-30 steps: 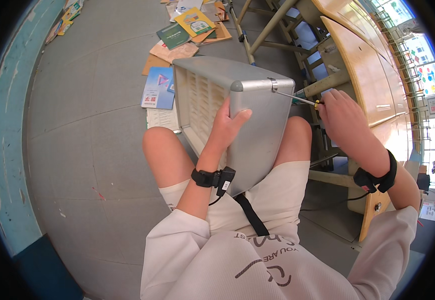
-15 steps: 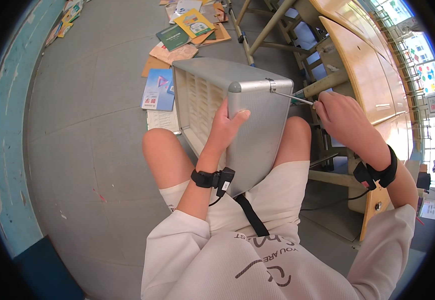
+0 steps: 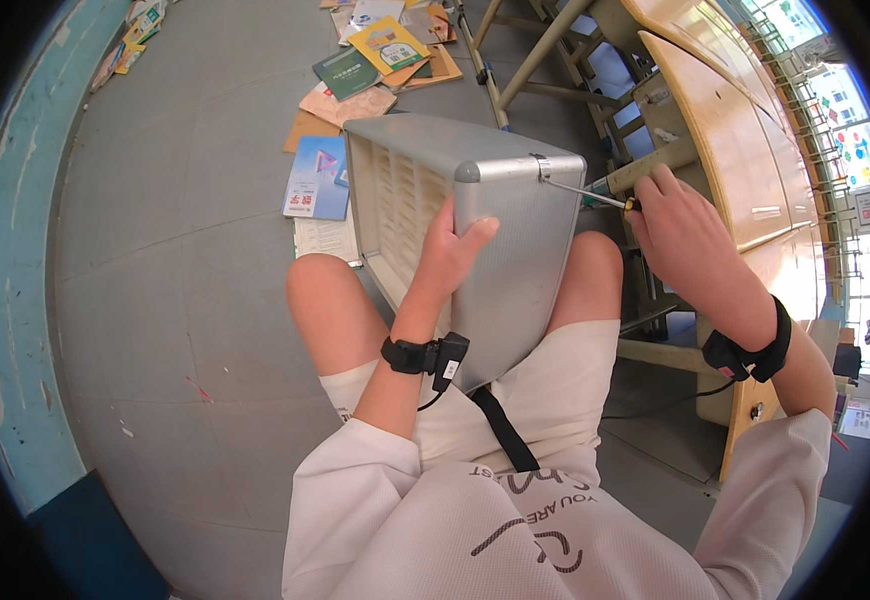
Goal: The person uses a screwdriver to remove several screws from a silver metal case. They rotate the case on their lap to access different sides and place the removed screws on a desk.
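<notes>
A silver aluminium case (image 3: 510, 260) rests between my thighs, its open side with pale ribbed lining turned left. My left hand (image 3: 455, 245) grips the case's near edge, thumb on the ribbed metal face and fingers inside. In my right hand (image 3: 680, 220) is a screwdriver (image 3: 595, 196); its yellow-and-black handle is mostly hidden by the fingers. The screwdriver's shaft reaches left, and its tip meets a small metal latch (image 3: 543, 170) at the case's upper right corner.
Books lie on the grey floor beyond the case, among them a blue one (image 3: 317, 180), a green one (image 3: 350, 75) and a yellow one (image 3: 390, 45). Wooden desks (image 3: 730, 130) with metal legs stand close on the right. A blue wall (image 3: 15, 260) runs along the left.
My right hand has turned around the screwdriver handle, its fingers lifting and more of the handle's end showing. The tip stays at the latch. My left hand and the case have barely moved.
</notes>
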`<state>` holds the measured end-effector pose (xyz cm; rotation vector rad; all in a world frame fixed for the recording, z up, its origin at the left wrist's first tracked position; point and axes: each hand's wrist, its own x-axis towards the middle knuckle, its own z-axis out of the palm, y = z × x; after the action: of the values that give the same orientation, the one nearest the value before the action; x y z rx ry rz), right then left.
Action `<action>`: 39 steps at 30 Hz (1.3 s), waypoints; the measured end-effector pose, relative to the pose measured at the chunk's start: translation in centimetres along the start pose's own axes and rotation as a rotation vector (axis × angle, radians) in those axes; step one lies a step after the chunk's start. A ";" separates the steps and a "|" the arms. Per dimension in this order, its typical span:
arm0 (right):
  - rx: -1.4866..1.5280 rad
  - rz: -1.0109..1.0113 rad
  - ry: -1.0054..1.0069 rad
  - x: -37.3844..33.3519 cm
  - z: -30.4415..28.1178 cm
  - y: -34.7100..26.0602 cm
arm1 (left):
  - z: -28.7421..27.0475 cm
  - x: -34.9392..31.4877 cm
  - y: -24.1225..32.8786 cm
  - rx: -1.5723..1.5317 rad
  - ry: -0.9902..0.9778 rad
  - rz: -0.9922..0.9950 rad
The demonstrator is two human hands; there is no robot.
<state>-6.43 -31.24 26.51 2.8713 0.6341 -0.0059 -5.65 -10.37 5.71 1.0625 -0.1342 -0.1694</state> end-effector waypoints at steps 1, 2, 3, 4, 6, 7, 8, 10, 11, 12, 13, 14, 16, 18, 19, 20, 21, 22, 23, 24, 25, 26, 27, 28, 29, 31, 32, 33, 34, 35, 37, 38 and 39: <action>0.016 0.042 -0.041 0.0 -0.4 -0.6 | -0.1 -0.1 0.0 0.001 0.003 -0.002; 0.014 0.043 -0.041 0.0 -0.4 -0.8 | -0.1 -0.1 0.1 -0.006 0.009 -0.005; -0.003 0.042 -0.045 -0.1 -0.3 -0.9 | 0.0 0.0 0.1 -0.013 0.015 -0.009; -0.020 0.041 -0.049 -0.1 -0.3 -0.9 | 0.0 0.0 -0.1 -0.014 0.013 -0.007; -0.012 0.026 -0.064 0.2 -0.6 -0.3 | -0.1 0.0 -0.2 0.009 0.022 0.000; -0.004 0.013 -0.082 0.4 -0.8 0.2 | -0.2 0.0 -0.3 0.009 0.023 0.001; -0.004 0.012 -0.083 0.5 -0.5 0.6 | 0.0 0.0 -0.4 0.008 0.025 0.011; -0.097 -0.023 -0.002 0.4 0.3 1.3 | 0.0 0.0 -0.5 0.006 0.028 0.018; -0.097 -0.023 -0.004 0.4 0.6 1.3 | -0.1 0.1 -0.5 0.009 0.020 0.012; -0.121 -0.055 0.062 0.2 1.0 1.1 | -0.2 0.1 -0.5 0.012 0.012 0.005; -0.143 -0.087 0.129 0.1 1.1 1.0 | -0.1 0.1 -0.6 0.011 0.012 0.004; -0.143 -0.088 0.130 0.0 0.9 0.7 | -0.2 0.1 -0.6 0.014 0.017 0.009; -0.116 -0.034 0.038 -0.3 0.5 0.0 | -0.3 0.1 -0.5 0.018 0.024 0.016; -0.109 -0.016 0.017 -0.3 0.4 -0.2 | -0.4 0.0 -0.4 0.000 0.030 0.005; -0.101 0.002 -0.008 -0.2 0.4 -0.2 | -0.4 0.0 -0.5 0.002 0.029 0.007; -0.102 0.004 -0.007 -0.2 0.3 0.0 | -0.4 0.0 -0.6 0.003 0.025 0.012; -0.043 -0.006 0.003 -0.2 0.3 0.4 | -0.4 0.0 -0.6 0.003 0.021 0.016; 0.015 -0.015 0.012 -0.2 0.2 0.8 | -0.4 0.1 -0.7 0.002 0.019 0.016; 0.016 -0.015 0.011 -0.3 0.5 1.2 | -0.3 0.1 -0.6 -0.002 0.012 0.013; -0.020 -0.016 0.005 -0.3 0.8 1.6 | -0.2 0.2 -0.6 -0.007 0.005 0.010; -0.055 -0.018 -0.001 -0.3 1.1 1.7 | -0.2 0.1 -0.6 -0.008 0.005 0.009; -0.056 -0.017 -0.003 -0.3 1.2 1.7 | -0.2 0.2 -0.5 -0.006 0.004 0.006; -0.075 -0.065 0.078 -0.3 1.2 1.6 | -0.2 0.2 -0.5 -0.004 0.002 0.003; -0.095 -0.112 0.159 -0.2 1.3 1.4 | -0.2 0.2 -0.5 -0.005 0.002 0.003; -0.093 -0.114 0.160 0.0 1.2 1.0 | -0.3 0.2 -0.6 0.002 0.012 0.000; -0.141 -0.155 0.189 0.1 0.8 0.0 | -0.5 0.1 -0.7 0.010 0.024 -0.002; -0.143 -0.154 0.192 0.1 0.7 -0.1 | -0.4 0.0 -0.7 0.008 0.031 -0.008; -0.119 -0.110 0.088 0.1 0.6 -0.2 | -0.4 0.0 -0.7 0.006 0.037 -0.014; -0.094 -0.066 -0.016 0.1 0.5 -0.3 | -0.3 0.1 -0.7 0.006 0.036 -0.010; -0.094 -0.067 -0.017 0.1 0.4 -0.2 | -0.2 0.1 -0.8 -0.003 0.029 -0.009; 0.059 -0.121 0.011 -0.2 -0.1 0.4 | -0.2 0.1 -0.8 -0.012 0.023 -0.010; 0.059 -0.124 0.010 -0.3 -0.4 0.5 | -0.1 0.0 -0.7 -0.007 0.016 -0.006; 0.075 -0.127 0.027 -0.5 -0.7 0.6 | -0.1 0.0 -0.6 -0.002 0.008 -0.003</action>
<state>-6.65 -31.89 27.31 2.9013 0.8379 -0.0096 -5.64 -10.60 5.17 1.0612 -0.1250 -0.1675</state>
